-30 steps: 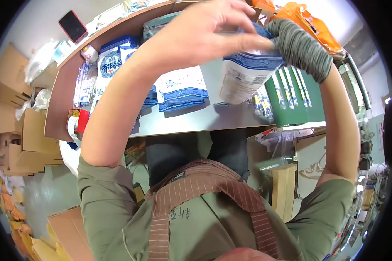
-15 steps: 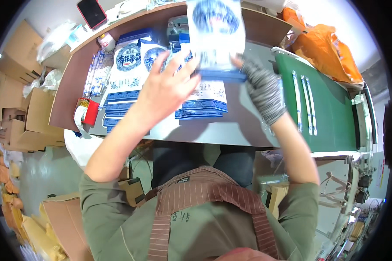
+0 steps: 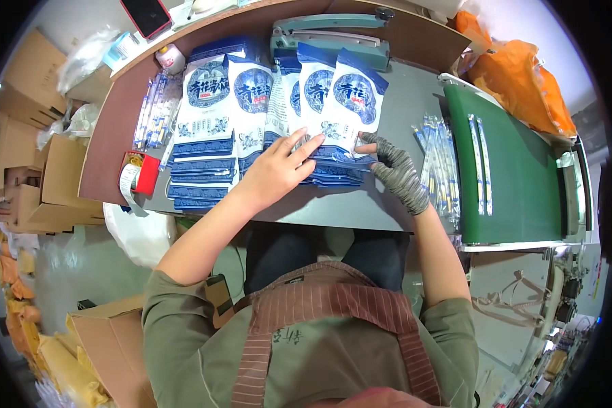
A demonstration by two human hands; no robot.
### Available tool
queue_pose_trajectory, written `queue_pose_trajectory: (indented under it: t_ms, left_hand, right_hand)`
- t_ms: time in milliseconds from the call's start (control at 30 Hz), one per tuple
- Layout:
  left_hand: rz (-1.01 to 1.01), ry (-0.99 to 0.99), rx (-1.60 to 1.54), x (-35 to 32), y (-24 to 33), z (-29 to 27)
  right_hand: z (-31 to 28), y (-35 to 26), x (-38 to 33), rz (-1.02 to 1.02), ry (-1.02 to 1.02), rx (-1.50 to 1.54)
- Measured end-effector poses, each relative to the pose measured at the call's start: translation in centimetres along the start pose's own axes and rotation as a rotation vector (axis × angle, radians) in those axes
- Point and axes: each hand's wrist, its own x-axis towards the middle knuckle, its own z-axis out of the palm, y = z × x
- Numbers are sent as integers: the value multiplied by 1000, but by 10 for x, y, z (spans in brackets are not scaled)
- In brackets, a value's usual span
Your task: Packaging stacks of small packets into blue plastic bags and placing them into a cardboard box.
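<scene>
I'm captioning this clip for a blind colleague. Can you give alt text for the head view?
Seen from above, a bare left hand and grey-gloved right hand press on fanned blue-and-white pouches on a grey table, beside a green conveyor.

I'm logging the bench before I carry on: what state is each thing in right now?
Left hand: bare, flat on the pouch stack.
Right hand: gloved, fingertips on the top pouch's lower edge.
Top pouch: lying flat, face up, on the right stack.
Left pouch stack: fanned, untouched.
Heat sealer: arm down.
Green conveyor: two thin packets on it; motion cannot be told.
Phone: screen dark.
</scene>
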Motion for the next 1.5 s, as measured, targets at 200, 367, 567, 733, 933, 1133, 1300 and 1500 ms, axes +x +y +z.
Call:
queue_pose_trajectory:
  t_ms: [200, 367, 567, 733, 933, 1133, 1300, 1500]
  left_hand:
    - [56, 190, -160, 56, -29, -12]
    - [14, 265, -474, 134, -58, -70]
    - [347, -155, -403, 75, 75, -151]
    - [141, 84, -377, -21, 181, -162]
    - [-1408, 1344, -1077, -131, 273, -159]
    - [-1411, 1703, -1517, -208, 319, -238]
    - [-1752, 1871, -822, -304, 317, -297]
    - [-1902, 1855, -1249, -625, 282, -164]
  right_hand:
    - [-4, 14, 0, 221, 337, 833]
    - [-14, -27, 16, 622, 212, 1549]
    - [5, -61, -13, 506, -282, 1599]
    - [36, -43, -67, 780, -402, 1021]
    - [122, -130, -46, 630, -794, 765]
    - [297, -283, -87, 106, -1477, 370]
    - [439, -307, -106, -20, -1433, 406]
    - [390, -227, -47, 97, -1486, 580]
